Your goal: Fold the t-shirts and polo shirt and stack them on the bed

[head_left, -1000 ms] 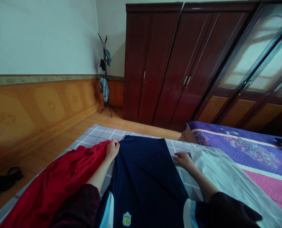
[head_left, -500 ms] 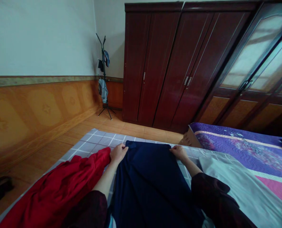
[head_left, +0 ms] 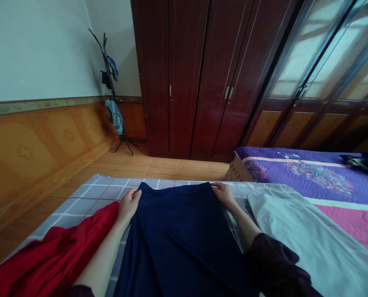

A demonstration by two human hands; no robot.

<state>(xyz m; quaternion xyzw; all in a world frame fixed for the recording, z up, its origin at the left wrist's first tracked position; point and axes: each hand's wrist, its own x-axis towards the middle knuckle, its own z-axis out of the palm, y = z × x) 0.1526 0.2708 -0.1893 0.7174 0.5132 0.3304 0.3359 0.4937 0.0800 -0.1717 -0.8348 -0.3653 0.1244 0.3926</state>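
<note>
A navy blue cloth (head_left: 177,231) spreads toward me over a grey checked bedspread (head_left: 87,198). Its far left corner is pinched in my left hand (head_left: 130,203), and its far right corner is gripped by my right hand (head_left: 223,194). The edge between the hands sags slightly. Red fabric (head_left: 60,243) lies crumpled to the left, touching my left wrist area. To the right of my right forearm, a pale whitish-green cloth (head_left: 304,231) lies fairly flat.
Beyond the bed stand a dark red wardrobe (head_left: 184,103) and a coat rack (head_left: 111,82) with a cap and clothes. A second bed with a purple floral cover (head_left: 295,169) is at the right, with dark items (head_left: 363,163) on it.
The view has turned to the right. The navy cloth's far edge has gone from flat and straight to slightly sagging between its corners, both still held.
</note>
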